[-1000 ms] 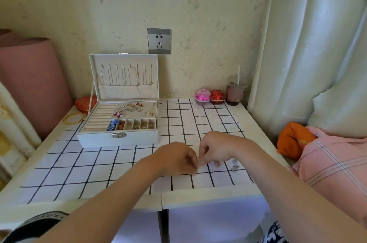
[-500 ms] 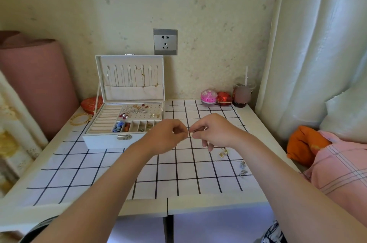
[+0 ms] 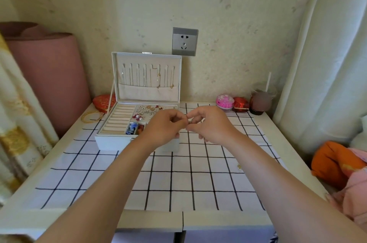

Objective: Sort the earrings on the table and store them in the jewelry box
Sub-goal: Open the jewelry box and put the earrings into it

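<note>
My left hand (image 3: 165, 127) and my right hand (image 3: 208, 124) meet fingertip to fingertip above the table, just right of the open white jewelry box (image 3: 111, 141). Between the fingertips both hands pinch a tiny earring (image 3: 189, 122), mostly hidden. The box lid stands upright with thin necklaces hanging in it. Its tray holds ring rolls at the left and several earrings (image 3: 147, 111) in the back compartment. A small gold earring (image 3: 239, 166) lies on the checked cloth beside my right forearm.
A white cloth with a black grid (image 3: 178, 183) covers the table. At the back right stand a pink round case (image 3: 225, 101), a red case (image 3: 240, 103) and a cup with a straw (image 3: 260, 101). Gold bangles (image 3: 92, 117) and a red pouch (image 3: 103, 101) lie left of the box.
Both hands rose from the near table edge and moved away toward the box, staying pinched together. The camera tilted, so the loose earrings near the right edge are now mostly behind my right arm.
</note>
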